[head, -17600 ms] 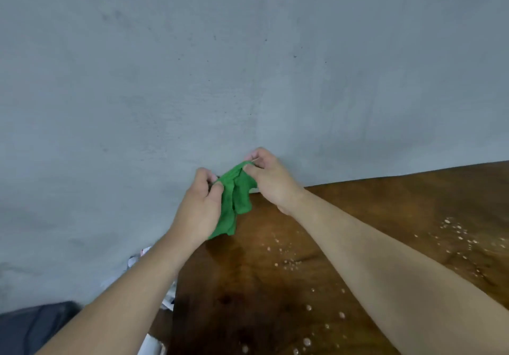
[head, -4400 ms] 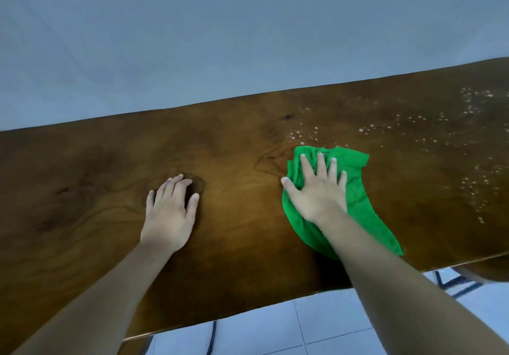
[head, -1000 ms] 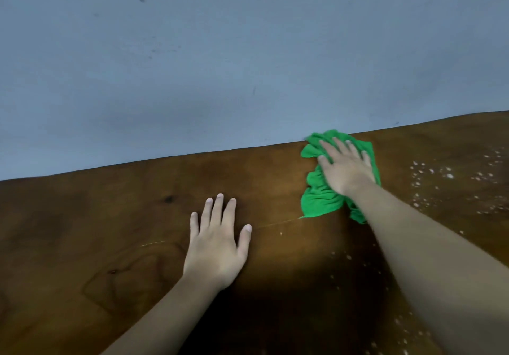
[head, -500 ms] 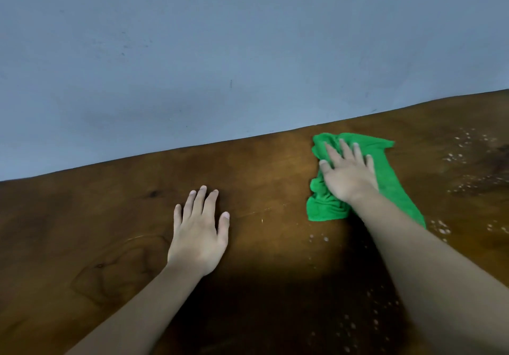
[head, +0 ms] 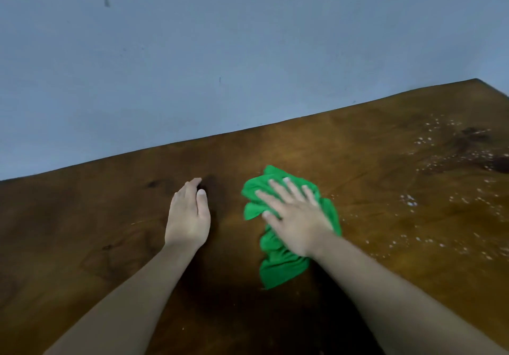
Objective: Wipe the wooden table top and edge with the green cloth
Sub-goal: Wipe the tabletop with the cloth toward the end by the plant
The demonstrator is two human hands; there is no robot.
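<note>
The green cloth (head: 278, 263) lies bunched on the dark wooden table top (head: 385, 178), near its middle. My right hand (head: 294, 211) presses flat on the cloth with spread, straight fingers and covers most of its middle. My left hand (head: 188, 214) rests on the bare wood a short way left of the cloth, fingers together and slightly bent, holding nothing. White specks and droplets (head: 451, 159) are scattered over the right part of the top.
A plain blue-grey wall (head: 220, 51) runs along the table's far edge. The table's far right corner (head: 476, 80) shows at the upper right. Both forearms reach in from the bottom of the view.
My right hand has drawn the cloth back toward me, away from the far edge and a little left. My left hand has stayed on the wood, fingers now closer together.
</note>
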